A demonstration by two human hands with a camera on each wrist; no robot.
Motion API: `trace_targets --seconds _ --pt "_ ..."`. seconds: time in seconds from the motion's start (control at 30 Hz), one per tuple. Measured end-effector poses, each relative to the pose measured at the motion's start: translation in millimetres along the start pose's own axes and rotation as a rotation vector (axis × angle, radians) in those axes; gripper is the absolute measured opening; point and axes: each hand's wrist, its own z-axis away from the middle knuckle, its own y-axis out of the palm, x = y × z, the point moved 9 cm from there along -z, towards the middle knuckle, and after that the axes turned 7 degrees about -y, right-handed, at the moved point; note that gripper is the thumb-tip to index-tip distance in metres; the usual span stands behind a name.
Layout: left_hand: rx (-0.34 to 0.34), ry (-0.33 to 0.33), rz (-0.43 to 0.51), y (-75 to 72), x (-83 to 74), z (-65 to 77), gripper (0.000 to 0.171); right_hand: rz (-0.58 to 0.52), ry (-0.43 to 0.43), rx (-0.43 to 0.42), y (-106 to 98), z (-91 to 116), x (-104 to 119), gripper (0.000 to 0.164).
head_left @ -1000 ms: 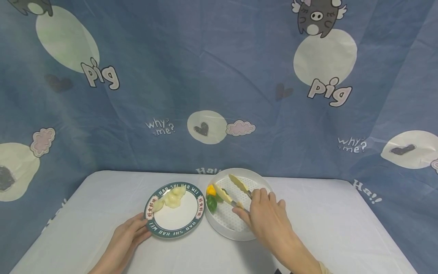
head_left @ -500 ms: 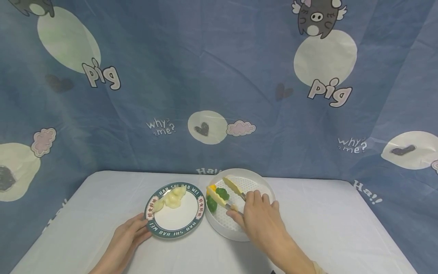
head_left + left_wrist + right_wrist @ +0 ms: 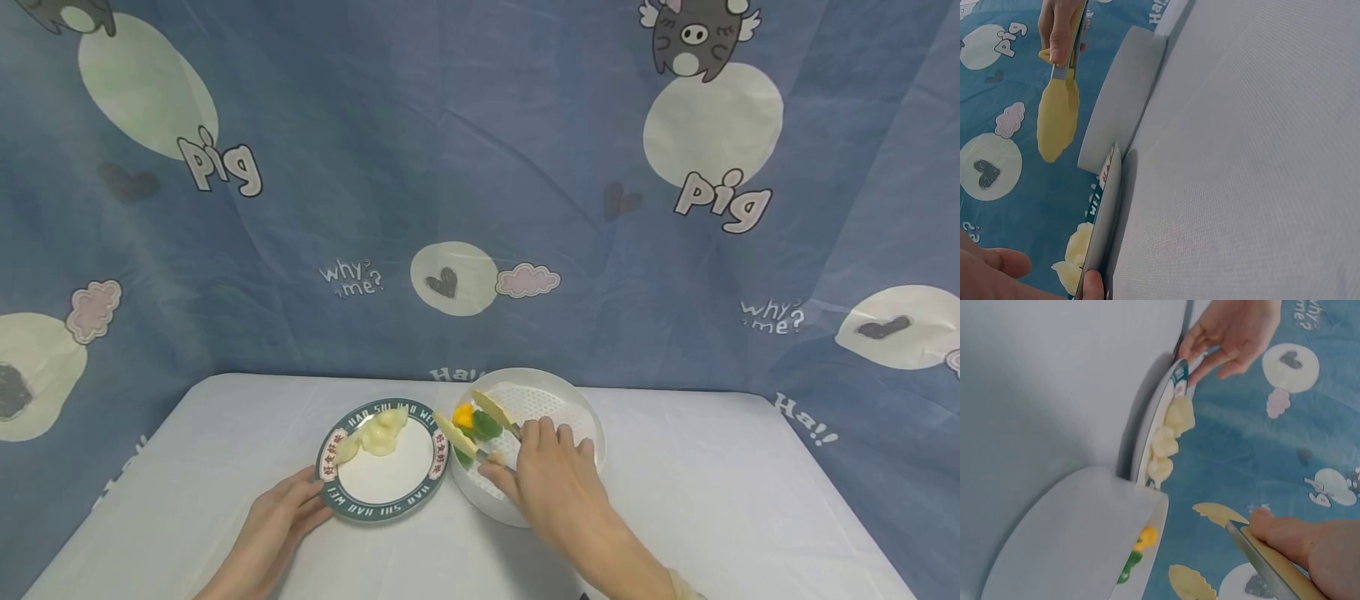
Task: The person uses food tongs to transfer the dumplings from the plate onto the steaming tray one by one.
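My left hand (image 3: 279, 523) grips the near-left rim of a white plate (image 3: 386, 487) with a green lettered border. Pale yellow lumpy pieces (image 3: 381, 432) lie on the plate's far-left part. My right hand (image 3: 558, 483) holds yellow-tipped metal tongs (image 3: 453, 435) over the left side of a round white steamer-like tray (image 3: 577, 417) with a dimpled base. The tongs' tips are spread apart with nothing between them that I can make out. Beneath them in the tray sit a yellow piece (image 3: 462, 415) and green pieces (image 3: 486, 425), partly covered by the tongs.
The plate and the tray stand side by side, nearly touching, on a white-covered table (image 3: 720, 467). Behind the table hangs a blue printed cloth (image 3: 570, 333). The tray has a raised side wall (image 3: 1079, 531).
My right hand has moved left with the tongs, from the tray's middle to above the yellow and green pieces near the plate. The left hand and plate have stayed put.
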Motion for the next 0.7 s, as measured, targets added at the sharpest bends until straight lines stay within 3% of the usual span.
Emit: trace_targets --seconds 0.7 --pt "0.011 0.010 -0.001 -0.3 0.5 0.4 0.077 -0.023 -0.056 0.046 13.1 -6.3 29.9 0.076"
